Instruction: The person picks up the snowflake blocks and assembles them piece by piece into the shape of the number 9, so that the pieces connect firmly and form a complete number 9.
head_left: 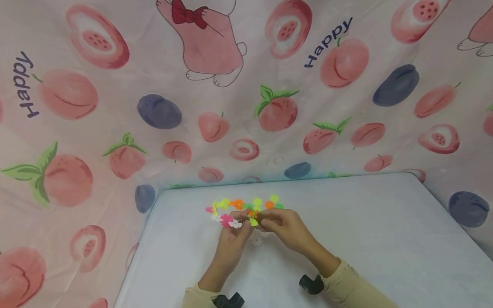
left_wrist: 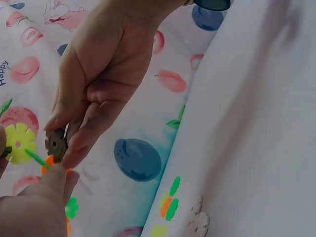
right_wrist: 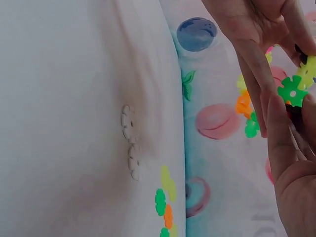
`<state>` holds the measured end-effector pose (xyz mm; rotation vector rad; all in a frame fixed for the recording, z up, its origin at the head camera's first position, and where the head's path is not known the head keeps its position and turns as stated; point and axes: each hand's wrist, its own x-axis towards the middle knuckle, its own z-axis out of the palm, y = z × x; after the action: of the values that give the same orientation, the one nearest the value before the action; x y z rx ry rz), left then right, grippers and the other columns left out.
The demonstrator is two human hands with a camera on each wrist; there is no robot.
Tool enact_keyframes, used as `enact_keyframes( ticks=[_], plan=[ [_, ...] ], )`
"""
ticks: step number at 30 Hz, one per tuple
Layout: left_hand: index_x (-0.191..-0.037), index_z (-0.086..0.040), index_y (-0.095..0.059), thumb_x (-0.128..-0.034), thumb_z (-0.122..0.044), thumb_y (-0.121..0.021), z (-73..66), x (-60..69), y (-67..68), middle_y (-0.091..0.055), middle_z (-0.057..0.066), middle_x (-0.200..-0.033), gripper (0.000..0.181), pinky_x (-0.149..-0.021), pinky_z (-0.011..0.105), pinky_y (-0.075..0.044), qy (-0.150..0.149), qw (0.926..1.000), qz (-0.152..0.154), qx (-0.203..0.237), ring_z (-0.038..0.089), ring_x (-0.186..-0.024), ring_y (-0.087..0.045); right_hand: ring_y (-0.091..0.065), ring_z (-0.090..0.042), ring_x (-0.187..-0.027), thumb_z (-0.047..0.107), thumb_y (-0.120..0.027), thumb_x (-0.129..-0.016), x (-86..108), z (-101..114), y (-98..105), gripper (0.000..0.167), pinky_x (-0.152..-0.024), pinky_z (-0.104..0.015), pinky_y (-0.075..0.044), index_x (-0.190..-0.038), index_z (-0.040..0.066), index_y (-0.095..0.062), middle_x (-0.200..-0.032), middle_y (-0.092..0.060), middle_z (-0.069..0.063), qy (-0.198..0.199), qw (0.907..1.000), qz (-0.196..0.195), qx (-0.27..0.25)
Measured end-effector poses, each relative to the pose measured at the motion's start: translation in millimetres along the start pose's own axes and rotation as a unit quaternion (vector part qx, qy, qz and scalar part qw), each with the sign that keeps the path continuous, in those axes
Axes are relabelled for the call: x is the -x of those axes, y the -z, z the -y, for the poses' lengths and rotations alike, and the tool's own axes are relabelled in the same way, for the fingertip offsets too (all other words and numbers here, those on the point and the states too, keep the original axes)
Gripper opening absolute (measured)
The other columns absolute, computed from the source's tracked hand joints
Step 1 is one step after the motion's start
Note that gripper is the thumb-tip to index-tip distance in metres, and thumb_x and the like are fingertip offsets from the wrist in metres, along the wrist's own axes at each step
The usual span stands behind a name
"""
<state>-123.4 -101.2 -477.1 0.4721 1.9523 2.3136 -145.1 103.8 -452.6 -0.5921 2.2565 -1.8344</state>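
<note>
Flower-disc chain (head_left: 226, 220) bent in a U above the white tabletop (head_left: 366, 239)

Clock centred on the hands, head view: a fruit-print cloth (head_left: 246, 100) rises past the table's far edge at 12 o'clock and is cut off by the frame. The tabletop reaches that edge close beyond the hands, with a shorter run to its left edge at 9 and a wide stretch toward 3.

The right hand (head_left: 286, 224) comes in from 4 o'clock, fingertips pinched on a dark-brown disc (left_wrist: 57, 142), almost hidden in the head view. The left hand (head_left: 234, 239), from 7, has thumb and fingers clamped on the chain. Fingers mask that end; whether the brown disc is slotted in, I cannot tell.

The chain's long axis runs 9 to 3, its bend toward 9. Loose coloured discs (head_left: 270, 205) lie at 1, partly covered; two white discs (head_left: 256, 241) at 6.
</note>
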Motion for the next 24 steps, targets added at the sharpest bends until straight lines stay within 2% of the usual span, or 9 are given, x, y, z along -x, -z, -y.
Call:
enact_keyframes(
  ticks=[4, 7, 11, 15, 19, 24],
  plan=[
    [-0.123, 0.001, -0.047, -0.1058, -0.011, -0.054, -0.2, 1.2, 4.1, -0.036, 0.023, -0.157, 0.023, -0.108, 0.036, -0.049, -0.003, 0.9996, 0.021, -0.016, 0.035, -0.142, -0.043, -0.075, -0.022, -0.103, 0.015, -0.069, -0.097, 0.8, 0.2, 4.4, 0.032, -0.087, -0.028, -0.059, -0.126, 0.002, -0.069, -0.124, -0.072, -0.017, -0.011, 0.9998, 0.018, -0.001],
    [-0.121, -0.001, -0.050, -0.1054, -0.011, -0.054, -0.8, 1.9, 4.1, -0.038, 0.020, -0.159, 0.019, -0.106, 0.033, -0.050, -0.009, 0.9993, 0.020, -0.030, 0.039, -0.144, -0.040, -0.075, -0.022, -0.103, 0.014, -0.069, -0.097, 1.0, 2.0, 4.8, 0.033, -0.087, -0.029, -0.059, -0.128, 0.000, -0.068, -0.125, -0.071, -0.018, -0.018, 0.9995, 0.022, -0.016],
    [-0.121, -0.002, -0.052, -0.1047, -0.009, -0.055, -2.6, 2.9, -0.5, -0.041, 0.018, -0.157, 0.018, -0.106, 0.029, -0.049, -0.017, 0.9991, 0.006, -0.040, 0.039, -0.146, -0.038, -0.075, -0.020, -0.103, 0.012, -0.068, -0.097, 2.1, 4.0, 2.0, 0.032, -0.087, -0.029, -0.059, -0.126, -0.001, -0.069, -0.126, -0.070, -0.020, -0.016, 0.9995, 0.009, -0.027],
    [-0.117, -0.004, -0.053, -0.1035, -0.008, -0.057, -4.9, 3.7, -3.9, -0.046, 0.020, -0.153, 0.014, -0.109, 0.027, -0.046, -0.043, 0.9968, -0.004, -0.068, 0.039, -0.147, -0.038, -0.076, -0.016, -0.100, 0.017, -0.072, -0.095, 3.0, 5.0, -0.1, 0.032, -0.085, -0.028, -0.060, -0.122, 0.000, -0.072, -0.123, -0.072, -0.018, -0.007, 0.9999, -0.014, -0.006],
    [-0.115, -0.004, -0.053, -0.1026, -0.005, -0.057, -6.9, 2.8, -4.4, -0.050, 0.020, -0.146, 0.013, -0.111, 0.029, -0.045, -0.074, 0.9931, 0.006, -0.091, 0.039, -0.147, -0.039, -0.076, -0.013, -0.098, 0.025, -0.075, -0.093, 2.8, 6.5, 0.8, 0.036, -0.085, -0.028, -0.060, -0.121, 0.003, -0.073, -0.119, -0.074, -0.014, 0.001, 0.9994, -0.024, 0.024],
    [-0.113, -0.004, -0.054, -0.1022, -0.004, -0.057, -8.4, 3.0, -3.3, -0.049, 0.023, -0.145, 0.012, -0.110, 0.029, -0.045, -0.077, 0.9921, 0.017, -0.098, 0.040, -0.147, -0.039, -0.076, -0.012, -0.095, 0.024, -0.075, -0.093, 3.6, 8.2, 4.1, 0.037, -0.084, -0.028, -0.060, -0.122, 0.002, -0.072, -0.119, -0.075, -0.015, -0.001, 0.9998, -0.010, 0.019]
  ],
)
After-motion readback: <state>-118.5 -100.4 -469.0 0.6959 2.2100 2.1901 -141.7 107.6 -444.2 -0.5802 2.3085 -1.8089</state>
